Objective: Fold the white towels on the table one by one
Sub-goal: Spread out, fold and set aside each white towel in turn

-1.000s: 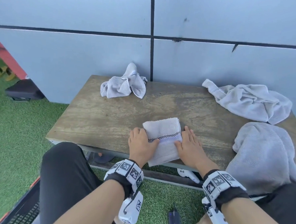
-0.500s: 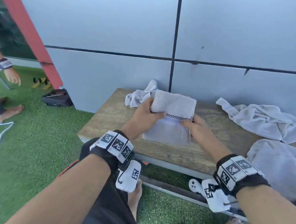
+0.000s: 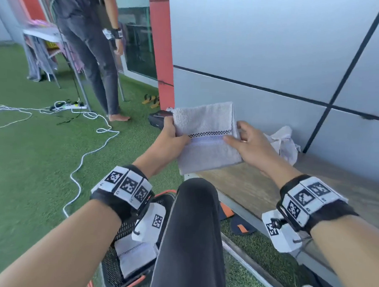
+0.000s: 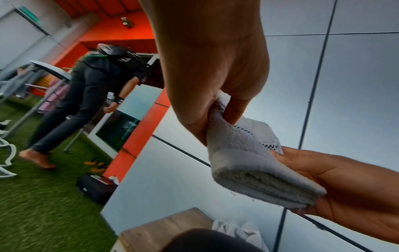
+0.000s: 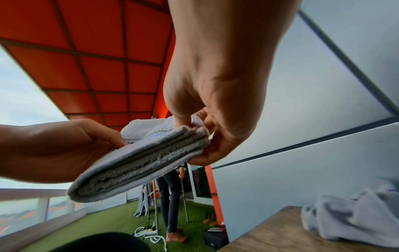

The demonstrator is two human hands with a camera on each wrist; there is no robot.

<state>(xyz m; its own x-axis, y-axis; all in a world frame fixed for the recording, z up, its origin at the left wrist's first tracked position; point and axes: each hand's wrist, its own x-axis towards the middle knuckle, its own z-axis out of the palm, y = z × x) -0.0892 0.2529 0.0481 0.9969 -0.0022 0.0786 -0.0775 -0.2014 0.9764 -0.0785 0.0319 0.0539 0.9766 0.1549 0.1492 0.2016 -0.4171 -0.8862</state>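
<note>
A folded white towel [image 3: 206,140] with a black checkered stripe hangs in the air past the table's left end, held flat between both hands. My left hand [image 3: 173,136] pinches its left edge, thumb on top. My right hand [image 3: 247,144] pinches the right edge. The left wrist view shows the folded towel [image 4: 244,163] with its stacked layers, and the right wrist view shows the towel [image 5: 146,158] gripped at both ends. A crumpled white towel [image 3: 283,144] lies on the wooden table [image 3: 269,191] by the wall.
A black mesh basket [image 3: 129,261] on the green turf below my left arm holds a folded white towel [image 3: 134,256]. My knee [image 3: 194,209] is between my arms. Another person [image 3: 90,50] stands at the far left near white cables [image 3: 80,159].
Both hands lifted the folded towel off the table and carried it left, beyond the table's end. My view swung left; the basket and the standing person came into sight.
</note>
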